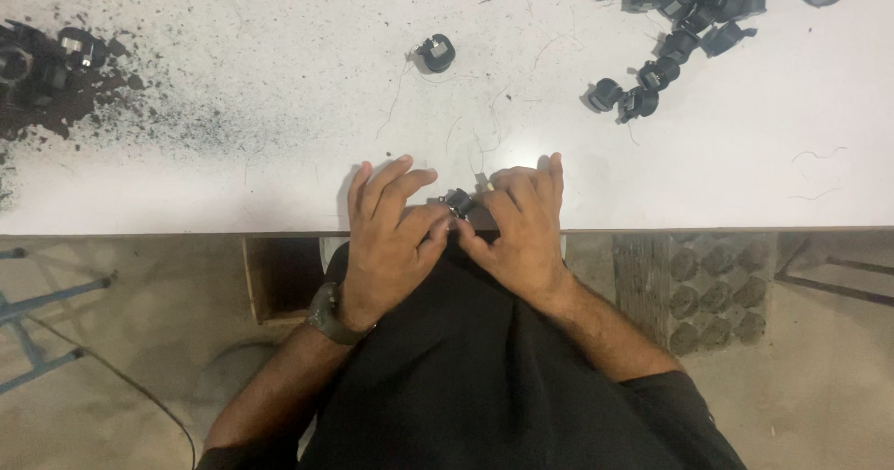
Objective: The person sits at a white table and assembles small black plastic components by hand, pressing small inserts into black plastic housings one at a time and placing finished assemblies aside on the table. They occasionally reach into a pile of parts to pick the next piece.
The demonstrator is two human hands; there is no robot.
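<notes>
We pinch the small black part (457, 202), seemingly light and rigid, between both hands' closed fingers (430, 223), holding its sides.

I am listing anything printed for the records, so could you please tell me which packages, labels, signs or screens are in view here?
None can be seen: no package, label, sign or screen.
The white table carries only small black parts, dark dust and thin wire scraps.
Both hands, left hand and right hand, hold one small black part.
</notes>
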